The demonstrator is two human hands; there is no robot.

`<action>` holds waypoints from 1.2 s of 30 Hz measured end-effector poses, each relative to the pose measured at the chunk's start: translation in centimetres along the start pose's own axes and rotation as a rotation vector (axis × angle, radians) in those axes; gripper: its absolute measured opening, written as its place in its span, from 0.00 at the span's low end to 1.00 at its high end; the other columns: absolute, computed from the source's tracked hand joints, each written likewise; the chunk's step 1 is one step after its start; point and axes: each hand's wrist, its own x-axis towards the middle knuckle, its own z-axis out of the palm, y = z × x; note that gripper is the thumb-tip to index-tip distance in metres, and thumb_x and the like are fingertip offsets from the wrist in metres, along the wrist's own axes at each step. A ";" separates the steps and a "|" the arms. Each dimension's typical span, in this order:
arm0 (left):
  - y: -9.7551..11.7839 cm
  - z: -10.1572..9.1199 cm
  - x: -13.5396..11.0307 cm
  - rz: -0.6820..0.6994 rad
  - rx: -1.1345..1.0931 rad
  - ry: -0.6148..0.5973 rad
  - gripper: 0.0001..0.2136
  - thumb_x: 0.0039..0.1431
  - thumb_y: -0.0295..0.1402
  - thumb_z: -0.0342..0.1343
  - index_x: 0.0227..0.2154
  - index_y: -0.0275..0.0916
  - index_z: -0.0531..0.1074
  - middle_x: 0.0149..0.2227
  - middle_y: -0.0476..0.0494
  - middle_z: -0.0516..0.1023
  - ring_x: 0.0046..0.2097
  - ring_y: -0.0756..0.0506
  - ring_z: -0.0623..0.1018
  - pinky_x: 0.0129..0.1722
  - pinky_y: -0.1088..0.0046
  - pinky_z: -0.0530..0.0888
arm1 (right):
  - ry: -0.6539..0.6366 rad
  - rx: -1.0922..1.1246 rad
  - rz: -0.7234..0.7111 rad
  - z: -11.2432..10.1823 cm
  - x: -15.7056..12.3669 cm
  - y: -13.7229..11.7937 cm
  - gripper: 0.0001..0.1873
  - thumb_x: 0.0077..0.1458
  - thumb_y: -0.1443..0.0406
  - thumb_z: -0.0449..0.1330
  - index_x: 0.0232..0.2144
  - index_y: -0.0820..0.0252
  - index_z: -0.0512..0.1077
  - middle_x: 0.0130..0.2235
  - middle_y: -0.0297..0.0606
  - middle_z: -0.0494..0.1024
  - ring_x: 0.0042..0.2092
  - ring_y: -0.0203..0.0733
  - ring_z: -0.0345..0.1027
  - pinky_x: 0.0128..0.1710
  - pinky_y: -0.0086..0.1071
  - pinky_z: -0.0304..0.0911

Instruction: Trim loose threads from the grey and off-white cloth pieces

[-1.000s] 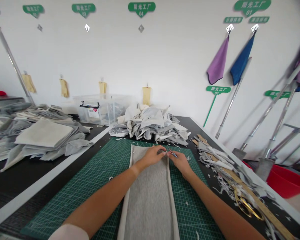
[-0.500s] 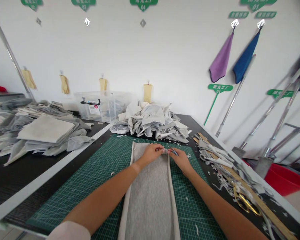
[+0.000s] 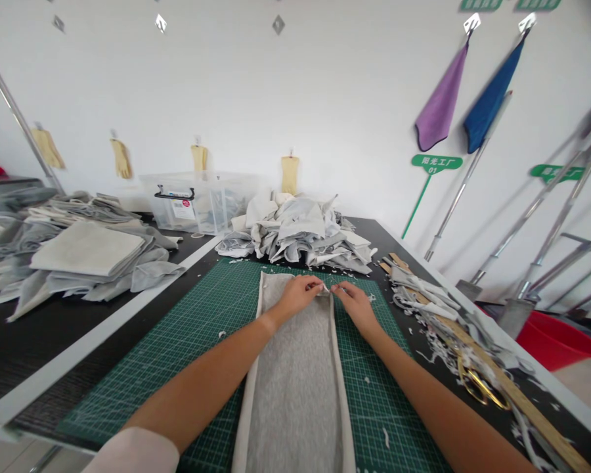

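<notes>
Gray fabric strip (image 3: 295, 387) laid lengthwise on green cutting mat (image 3: 201, 309), far end near mat's far edge. Left hand (image 3: 295, 295) and right hand (image 3: 357, 309) held palm-down at that end, fingertips almost meeting; any pinch cannot be told.

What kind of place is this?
Likely a textile cutting workshop: a grey fabric strip on a green cutting mat, a heap of fabric pieces, and gold-handled scissors among scraps. A wall sign reads "factory".
</notes>
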 end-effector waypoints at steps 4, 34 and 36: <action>0.0 0.0 0.1 -0.041 -0.076 -0.004 0.13 0.63 0.41 0.55 0.39 0.38 0.80 0.35 0.44 0.82 0.36 0.46 0.77 0.39 0.72 0.72 | -0.027 -0.032 -0.033 0.0 -0.3 -0.5 0.23 0.61 0.45 0.54 0.30 0.55 0.73 0.24 0.29 0.69 0.29 0.39 0.62 0.30 0.29 0.53; -0.5 0.1 0.1 -0.071 -0.274 -0.020 0.15 0.59 0.42 0.59 0.38 0.35 0.81 0.34 0.42 0.82 0.35 0.46 0.77 0.37 0.72 0.72 | -0.095 -0.146 -0.042 0.3 -1.5 -1.6 0.25 0.65 0.44 0.45 0.27 0.53 0.63 0.27 0.30 0.70 0.32 0.42 0.67 0.34 0.30 0.54; -0.4 0.1 0.1 -0.063 -0.281 -0.023 0.14 0.59 0.41 0.60 0.38 0.35 0.81 0.35 0.41 0.82 0.36 0.46 0.77 0.38 0.72 0.72 | -0.097 -0.153 -0.049 0.3 -1.6 -1.6 0.25 0.66 0.44 0.45 0.27 0.53 0.62 0.27 0.30 0.69 0.32 0.41 0.66 0.33 0.30 0.53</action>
